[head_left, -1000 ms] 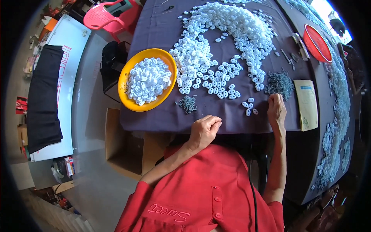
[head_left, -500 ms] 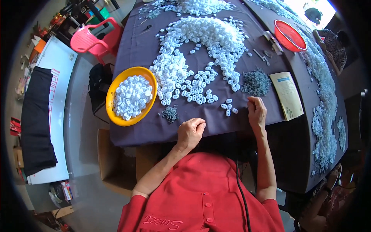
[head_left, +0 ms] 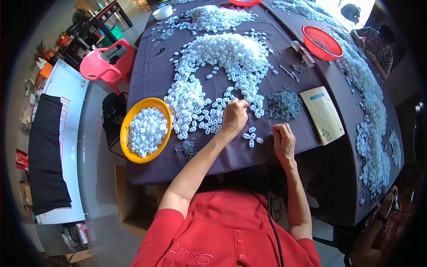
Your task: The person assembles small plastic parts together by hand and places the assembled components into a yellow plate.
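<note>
My left hand point(head_left: 235, 116) is over the edge of a spread of white oval plastic pieces with two holes point(head_left: 213, 116), its fingers drawn together; what they hold is hidden. Near the table's front edge, my right hand point(head_left: 283, 141) is closed with curled fingers, and I cannot make out anything in it. Between the hands lies a small group of loose white pieces point(head_left: 251, 137). Beyond my right hand sits a pile of small grey pins point(head_left: 283, 103). A yellow bowl point(head_left: 143, 159) heaped with white pieces stands at the left, next to a smaller pile of grey pins point(head_left: 187, 149).
A larger heap of white pieces point(head_left: 224, 49) lies farther back. On the right are a cream packet point(head_left: 322, 115) and a red basket point(head_left: 322, 44). Another person point(head_left: 376, 49) sits at the far right by a long heap of pieces. A pink chair point(head_left: 104, 64) stands at the left.
My left hand has moved forward from the front edge to the white pieces. My right hand stays near the front edge, still closed. The whole view has shifted somewhat.
</note>
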{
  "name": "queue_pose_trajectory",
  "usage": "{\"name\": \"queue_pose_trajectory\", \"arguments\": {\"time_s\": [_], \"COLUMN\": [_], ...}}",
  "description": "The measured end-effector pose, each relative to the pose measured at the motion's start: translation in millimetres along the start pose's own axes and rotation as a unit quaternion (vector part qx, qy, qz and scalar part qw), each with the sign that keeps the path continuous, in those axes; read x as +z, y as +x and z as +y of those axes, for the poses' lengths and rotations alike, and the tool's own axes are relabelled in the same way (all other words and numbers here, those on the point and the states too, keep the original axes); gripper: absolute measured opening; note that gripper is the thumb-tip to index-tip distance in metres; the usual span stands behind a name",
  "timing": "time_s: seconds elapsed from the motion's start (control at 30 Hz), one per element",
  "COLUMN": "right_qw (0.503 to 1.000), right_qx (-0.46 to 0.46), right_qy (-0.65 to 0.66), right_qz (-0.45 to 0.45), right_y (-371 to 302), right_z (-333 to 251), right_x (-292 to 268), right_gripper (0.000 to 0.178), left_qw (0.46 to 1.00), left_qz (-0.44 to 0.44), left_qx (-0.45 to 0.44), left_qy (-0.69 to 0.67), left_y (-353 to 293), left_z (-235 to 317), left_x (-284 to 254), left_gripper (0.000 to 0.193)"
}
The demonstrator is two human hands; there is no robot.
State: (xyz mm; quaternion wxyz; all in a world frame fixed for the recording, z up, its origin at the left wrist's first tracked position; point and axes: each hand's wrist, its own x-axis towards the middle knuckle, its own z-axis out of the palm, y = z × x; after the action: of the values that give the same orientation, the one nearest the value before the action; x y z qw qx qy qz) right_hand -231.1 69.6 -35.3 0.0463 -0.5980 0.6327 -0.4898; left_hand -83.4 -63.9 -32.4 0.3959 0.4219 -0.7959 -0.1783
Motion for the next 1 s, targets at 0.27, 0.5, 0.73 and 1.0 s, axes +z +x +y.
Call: {"name": "queue_pose_trajectory", "arguments": {"time_s": [0.27,0.5,0.73,1.0], "right_qw": [1.0,1.0,0.998,0.952], "right_qx": [-0.02,-0.005,0.035,0.087], "right_qy": [-0.016,-0.019,0.033,0.263], "right_qz": [-0.004,-0.016,-0.047,-0.128], "right_y": [3,3,6,9], "right_z": [5,-2,-7,-76], "right_x": [0,0,-1,19], "right_gripper": [0.008,0.008,0.007,0.007], "left_qw": [0.997,0.993,0.888,0.728], "left_qz": [-0.064,-0.117,-0.127,-0.051], "left_qx": [0.004,-0.008,-0.265,-0.354], "left_qy": [0.047,0.031,-0.353,-0.585], "left_y": [20,17,-14,-72], "left_z": [-14,-8,21,46], "left_x": [27,10,-31,-68], "left_gripper": [0.008,0.002,0.007,0.006]}}
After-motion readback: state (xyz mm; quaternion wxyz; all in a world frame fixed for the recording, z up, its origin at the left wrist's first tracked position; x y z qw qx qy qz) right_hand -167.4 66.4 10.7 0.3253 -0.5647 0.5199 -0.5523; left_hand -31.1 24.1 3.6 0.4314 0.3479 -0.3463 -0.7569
